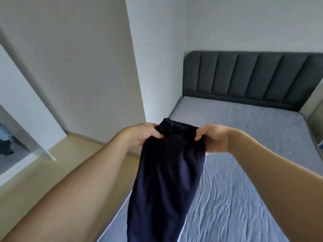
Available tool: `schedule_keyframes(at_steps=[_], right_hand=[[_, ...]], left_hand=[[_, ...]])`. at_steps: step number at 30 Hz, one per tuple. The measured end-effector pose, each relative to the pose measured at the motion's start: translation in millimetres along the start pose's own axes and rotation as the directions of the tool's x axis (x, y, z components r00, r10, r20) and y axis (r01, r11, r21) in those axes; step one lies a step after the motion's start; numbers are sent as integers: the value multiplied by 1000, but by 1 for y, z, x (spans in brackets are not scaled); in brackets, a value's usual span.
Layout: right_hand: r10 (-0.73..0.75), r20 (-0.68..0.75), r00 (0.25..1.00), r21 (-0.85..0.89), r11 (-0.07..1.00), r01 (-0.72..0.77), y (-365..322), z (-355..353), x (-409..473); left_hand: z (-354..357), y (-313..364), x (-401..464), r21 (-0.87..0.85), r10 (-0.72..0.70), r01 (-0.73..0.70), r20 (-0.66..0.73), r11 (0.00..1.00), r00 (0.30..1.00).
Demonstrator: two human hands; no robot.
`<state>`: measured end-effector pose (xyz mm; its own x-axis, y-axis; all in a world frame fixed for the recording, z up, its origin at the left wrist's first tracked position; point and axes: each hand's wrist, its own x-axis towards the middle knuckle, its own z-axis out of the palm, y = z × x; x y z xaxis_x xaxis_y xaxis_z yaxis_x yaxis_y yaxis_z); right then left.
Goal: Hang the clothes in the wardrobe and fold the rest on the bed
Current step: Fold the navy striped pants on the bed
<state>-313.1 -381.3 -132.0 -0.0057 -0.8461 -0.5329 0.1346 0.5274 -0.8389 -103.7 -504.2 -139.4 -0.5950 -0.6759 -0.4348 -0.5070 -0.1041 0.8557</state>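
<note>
Pale white walls (73, 55) meet at a corner on the left, above a beige floor (52, 173). Far right, a dark grey padded headboard (248, 75) stands against the wall. Soft daylight fills the room.

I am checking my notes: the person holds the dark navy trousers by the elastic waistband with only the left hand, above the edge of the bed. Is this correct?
Not quite. In the head view both hands hold the elastic waistband: the left hand pinches one end and the right hand the other. The rest is right: the dark navy trousers hang above the edge of the bed.
</note>
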Motion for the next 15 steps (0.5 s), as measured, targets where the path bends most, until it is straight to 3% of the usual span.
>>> schedule_keyframes(at_steps=[3,7,15], right_hand=[[108,-205,973,1,994,-111,78,-32,89],[75,-454,888,-52,993,-110,166,-53,168],[-46,-670,741,-59,998,9,290,-100,297]], left_hand=[[36,-87,93,4,-52,52,9,999,999],[79,-168,171,20,-42,43,-51,999,998],[142,-283,320,90,5,21,-279,996,960]])
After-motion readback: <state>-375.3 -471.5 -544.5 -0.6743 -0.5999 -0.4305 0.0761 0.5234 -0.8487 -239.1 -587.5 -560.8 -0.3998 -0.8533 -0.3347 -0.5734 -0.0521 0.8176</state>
